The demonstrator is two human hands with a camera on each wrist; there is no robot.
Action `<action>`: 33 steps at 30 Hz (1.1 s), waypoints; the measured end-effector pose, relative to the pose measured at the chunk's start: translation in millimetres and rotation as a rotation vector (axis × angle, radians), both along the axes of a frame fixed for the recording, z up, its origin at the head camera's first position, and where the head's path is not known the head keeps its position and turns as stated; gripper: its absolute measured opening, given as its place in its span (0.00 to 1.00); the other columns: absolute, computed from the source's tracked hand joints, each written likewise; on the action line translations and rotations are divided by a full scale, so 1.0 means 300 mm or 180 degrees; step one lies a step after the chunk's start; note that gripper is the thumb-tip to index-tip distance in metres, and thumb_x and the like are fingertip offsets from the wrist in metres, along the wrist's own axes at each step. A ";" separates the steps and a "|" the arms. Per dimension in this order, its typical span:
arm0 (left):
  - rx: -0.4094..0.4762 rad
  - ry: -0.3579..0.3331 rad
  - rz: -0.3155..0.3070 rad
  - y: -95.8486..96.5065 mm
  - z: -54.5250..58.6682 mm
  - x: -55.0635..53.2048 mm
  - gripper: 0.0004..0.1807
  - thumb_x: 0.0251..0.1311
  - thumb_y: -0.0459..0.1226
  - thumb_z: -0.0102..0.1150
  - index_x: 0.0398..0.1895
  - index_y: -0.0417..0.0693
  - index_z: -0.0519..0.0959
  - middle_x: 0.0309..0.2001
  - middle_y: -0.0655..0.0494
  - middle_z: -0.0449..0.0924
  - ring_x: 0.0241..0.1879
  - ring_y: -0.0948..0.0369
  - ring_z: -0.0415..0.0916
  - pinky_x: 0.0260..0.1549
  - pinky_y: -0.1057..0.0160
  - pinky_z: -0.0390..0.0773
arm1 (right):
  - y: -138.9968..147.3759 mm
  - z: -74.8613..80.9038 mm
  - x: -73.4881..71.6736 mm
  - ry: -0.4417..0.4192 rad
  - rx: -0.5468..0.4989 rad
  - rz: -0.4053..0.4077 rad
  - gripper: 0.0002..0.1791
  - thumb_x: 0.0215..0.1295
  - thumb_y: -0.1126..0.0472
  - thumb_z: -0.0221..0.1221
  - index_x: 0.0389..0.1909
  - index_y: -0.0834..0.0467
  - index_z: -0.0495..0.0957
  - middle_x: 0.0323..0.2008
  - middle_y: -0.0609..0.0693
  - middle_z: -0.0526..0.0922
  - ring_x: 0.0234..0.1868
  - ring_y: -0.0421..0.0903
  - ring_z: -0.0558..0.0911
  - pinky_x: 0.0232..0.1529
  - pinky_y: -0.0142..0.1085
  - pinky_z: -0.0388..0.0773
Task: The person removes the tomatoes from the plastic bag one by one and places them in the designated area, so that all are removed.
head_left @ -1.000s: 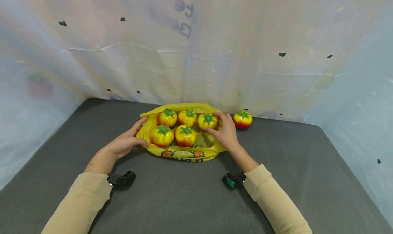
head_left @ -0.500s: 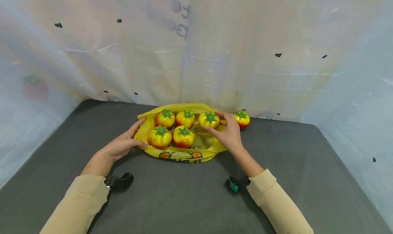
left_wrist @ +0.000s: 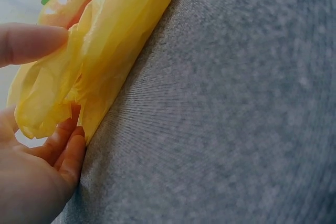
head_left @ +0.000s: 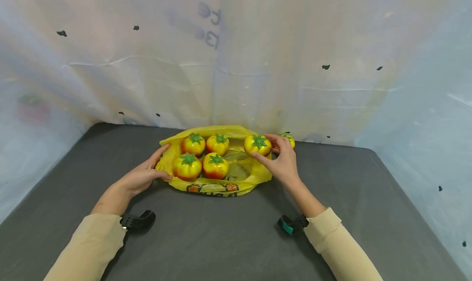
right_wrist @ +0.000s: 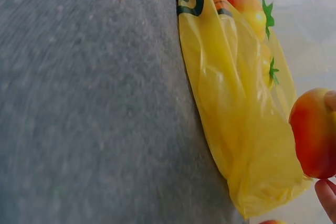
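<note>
A yellow plastic bag (head_left: 221, 190) lies on the table with its mouth spread, several yellow-red tomatoes (head_left: 187, 166) with green leaf tops inside. My left hand (head_left: 141, 175) grips the bag's left end, thumb at the near rim and fingers at the far side; in the left wrist view its fingertips (left_wrist: 76, 142) touch the crumpled plastic. With thumb and fingers my right hand (head_left: 282, 158) holds a tomato (head_left: 257, 144) over the bag's right edge. In the right wrist view this tomato (right_wrist: 313, 135) appears raised beside the bag. Behind the right hand, another tomato (head_left: 289, 139) is partly hidden.
The dark grey cloth-covered table (head_left: 210, 240) reaches back to a pale plastic sheet wall (head_left: 258, 68), with similar sheets at both sides. A black strap (head_left: 138, 220) is on the left wrist, and another strap (head_left: 293, 224) is on the right.
The right hand has lifted its tomato and carried it right, from inside the bag to over its right edge. The left hand stays at the bag's left end. The view has shifted slightly.
</note>
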State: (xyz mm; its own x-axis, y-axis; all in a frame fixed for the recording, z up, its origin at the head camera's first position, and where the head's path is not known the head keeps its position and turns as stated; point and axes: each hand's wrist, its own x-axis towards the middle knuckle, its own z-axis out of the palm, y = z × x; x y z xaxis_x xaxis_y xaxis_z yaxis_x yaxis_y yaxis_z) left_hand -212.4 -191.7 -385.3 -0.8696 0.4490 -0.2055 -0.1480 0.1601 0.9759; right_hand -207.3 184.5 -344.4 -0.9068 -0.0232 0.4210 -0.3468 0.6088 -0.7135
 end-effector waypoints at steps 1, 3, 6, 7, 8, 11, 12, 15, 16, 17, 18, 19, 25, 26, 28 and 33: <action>-0.0006 0.0010 -0.0001 0.000 0.000 0.000 0.59 0.57 0.30 0.60 0.76 0.64 0.27 0.73 0.45 0.12 0.72 0.41 0.18 0.61 0.28 0.27 | 0.006 0.001 0.003 -0.0007 -0.0020 -0.0011 0.32 0.52 0.53 0.71 0.58 0.58 0.73 0.52 0.58 0.70 0.53 0.55 0.75 0.54 0.48 0.76; -0.0025 0.0030 -0.0002 0.000 0.001 0.000 0.59 0.57 0.30 0.60 0.76 0.64 0.27 0.73 0.45 0.12 0.72 0.41 0.18 0.61 0.28 0.27 | 0.019 0.004 0.008 0.0002 -0.0065 -0.0033 0.32 0.52 0.54 0.71 0.58 0.59 0.73 0.52 0.58 0.70 0.53 0.55 0.75 0.54 0.47 0.76; -0.0042 0.0035 0.0005 -0.001 0.004 -0.001 0.59 0.57 0.30 0.60 0.76 0.65 0.27 0.73 0.46 0.10 0.72 0.41 0.17 0.60 0.27 0.26 | 0.037 0.009 0.013 0.0019 -0.0061 -0.0095 0.33 0.51 0.54 0.71 0.58 0.58 0.73 0.52 0.58 0.70 0.53 0.54 0.75 0.54 0.46 0.77; -0.0052 0.0037 0.0015 -0.002 0.004 -0.001 0.59 0.57 0.30 0.61 0.76 0.65 0.27 0.73 0.46 0.10 0.72 0.40 0.16 0.60 0.27 0.26 | 0.043 0.011 0.014 0.0025 -0.0064 -0.0107 0.33 0.51 0.55 0.72 0.58 0.58 0.73 0.52 0.58 0.70 0.53 0.53 0.75 0.54 0.46 0.77; -0.0055 0.0037 0.0018 -0.004 0.003 -0.001 0.59 0.57 0.30 0.61 0.76 0.65 0.27 0.73 0.46 0.10 0.72 0.40 0.16 0.60 0.27 0.26 | 0.048 0.013 0.015 0.0031 -0.0063 -0.0122 0.33 0.51 0.55 0.72 0.58 0.58 0.73 0.52 0.58 0.69 0.53 0.53 0.75 0.54 0.46 0.77; -0.0054 0.0024 0.0014 -0.011 0.000 0.000 0.59 0.57 0.30 0.60 0.76 0.65 0.27 0.73 0.46 0.09 0.71 0.40 0.15 0.59 0.27 0.26 | 0.068 0.017 0.019 0.0049 -0.0028 -0.0165 0.33 0.51 0.55 0.72 0.58 0.58 0.73 0.52 0.58 0.69 0.53 0.54 0.75 0.53 0.46 0.77; -0.0051 0.0023 0.0011 -0.013 -0.002 0.000 0.59 0.57 0.30 0.60 0.76 0.65 0.27 0.73 0.46 0.09 0.71 0.40 0.15 0.59 0.26 0.26 | 0.075 0.018 0.021 0.0058 -0.0019 -0.0183 0.33 0.50 0.55 0.72 0.58 0.58 0.73 0.52 0.59 0.69 0.53 0.54 0.75 0.53 0.46 0.77; -0.0037 0.0029 -0.0009 -0.017 -0.004 -0.001 0.59 0.57 0.30 0.60 0.76 0.65 0.26 0.73 0.46 0.09 0.71 0.40 0.14 0.58 0.25 0.25 | 0.102 0.021 0.024 0.0085 -0.0019 -0.0252 0.34 0.50 0.55 0.72 0.59 0.59 0.73 0.52 0.59 0.69 0.53 0.54 0.75 0.53 0.48 0.77; -0.0031 0.0038 -0.0016 -0.016 -0.005 -0.002 0.59 0.57 0.30 0.60 0.76 0.65 0.26 0.73 0.46 0.09 0.71 0.40 0.14 0.58 0.25 0.25 | 0.112 0.021 0.024 0.0094 -0.0020 -0.0285 0.34 0.50 0.56 0.72 0.59 0.59 0.73 0.52 0.59 0.70 0.53 0.54 0.75 0.53 0.48 0.77; -0.0024 0.0044 -0.0019 -0.016 -0.005 -0.003 0.59 0.57 0.30 0.60 0.76 0.65 0.26 0.73 0.46 0.09 0.71 0.40 0.15 0.58 0.25 0.25 | 0.122 0.021 0.025 0.0100 -0.0021 -0.0325 0.34 0.50 0.55 0.72 0.59 0.59 0.73 0.51 0.59 0.70 0.53 0.55 0.75 0.53 0.49 0.77; -0.0017 0.0046 -0.0024 -0.015 -0.004 -0.003 0.59 0.57 0.30 0.60 0.76 0.64 0.26 0.73 0.47 0.09 0.71 0.40 0.14 0.57 0.25 0.24 | 0.132 0.021 0.027 0.0113 -0.0022 -0.0366 0.35 0.49 0.56 0.73 0.59 0.59 0.73 0.51 0.59 0.70 0.52 0.55 0.75 0.53 0.49 0.77; -0.0014 0.0051 -0.0028 -0.013 -0.004 -0.004 0.59 0.57 0.30 0.60 0.76 0.64 0.26 0.73 0.47 0.09 0.71 0.40 0.14 0.57 0.25 0.24 | 0.143 0.022 0.028 0.0118 -0.0025 -0.0406 0.35 0.49 0.56 0.73 0.59 0.59 0.73 0.51 0.59 0.70 0.52 0.55 0.75 0.53 0.49 0.77; 0.0000 0.0068 -0.0055 -0.005 -0.005 -0.006 0.59 0.57 0.30 0.60 0.76 0.64 0.26 0.73 0.46 0.10 0.71 0.40 0.15 0.58 0.25 0.24 | 0.199 0.021 0.039 0.0134 -0.0071 -0.0555 0.35 0.49 0.56 0.73 0.59 0.60 0.72 0.50 0.60 0.69 0.52 0.55 0.75 0.53 0.49 0.77; 0.0002 0.0073 -0.0060 -0.004 -0.006 -0.006 0.59 0.57 0.30 0.60 0.76 0.63 0.26 0.73 0.46 0.10 0.71 0.40 0.15 0.58 0.26 0.25 | 0.207 0.021 0.041 0.0134 -0.0075 -0.0572 0.35 0.49 0.56 0.73 0.59 0.60 0.72 0.51 0.60 0.69 0.52 0.55 0.75 0.53 0.49 0.77; 0.0001 0.0079 -0.0071 -0.004 -0.007 -0.005 0.59 0.57 0.30 0.60 0.76 0.63 0.26 0.73 0.46 0.10 0.71 0.40 0.15 0.58 0.26 0.25 | 0.223 0.021 0.042 0.0122 -0.0075 -0.0620 0.35 0.49 0.56 0.73 0.59 0.61 0.72 0.51 0.61 0.69 0.52 0.55 0.75 0.53 0.49 0.77; -0.0007 0.0064 -0.0057 -0.004 -0.005 -0.005 0.59 0.57 0.30 0.60 0.76 0.64 0.26 0.73 0.45 0.10 0.71 0.40 0.15 0.58 0.26 0.25 | 0.258 0.030 0.037 0.0129 -0.0053 -0.0775 0.34 0.51 0.56 0.72 0.59 0.62 0.73 0.51 0.61 0.70 0.52 0.56 0.76 0.54 0.50 0.76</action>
